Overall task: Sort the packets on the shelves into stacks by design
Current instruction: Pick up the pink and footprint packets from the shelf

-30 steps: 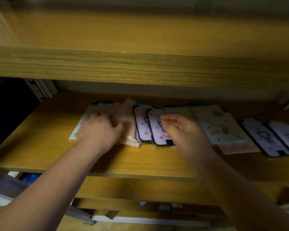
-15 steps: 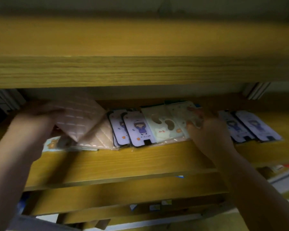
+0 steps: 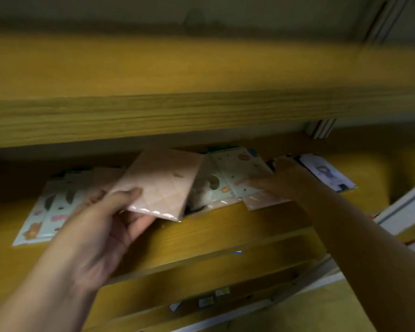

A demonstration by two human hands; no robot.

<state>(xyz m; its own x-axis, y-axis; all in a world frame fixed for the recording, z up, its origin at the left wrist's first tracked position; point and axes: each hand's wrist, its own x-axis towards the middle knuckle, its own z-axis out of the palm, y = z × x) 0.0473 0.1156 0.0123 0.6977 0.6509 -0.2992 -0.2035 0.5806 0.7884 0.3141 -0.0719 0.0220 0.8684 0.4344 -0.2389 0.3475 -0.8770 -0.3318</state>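
A pink quilted packet is lifted above the wooden shelf, gripped by my left hand at its near left corner. Under and behind it lie white packets with cartoon spots. My right hand rests on these white packets, fingers pressing the top one; whether it grips it I cannot tell. Another pink packet pokes out beneath them. White bear-design packets lie at the left. A purple girl-design packet lies at the right, beyond my right hand.
The upper shelf board overhangs close above the packets. A lower shelf with small labels runs below. A white frame stands at the right edge. Everything is dim and blurred.
My left hand has carried the pink packet from the far left rightward over the middle packets. The purple packets in the middle are now covered. My right hand stays on the white packets.
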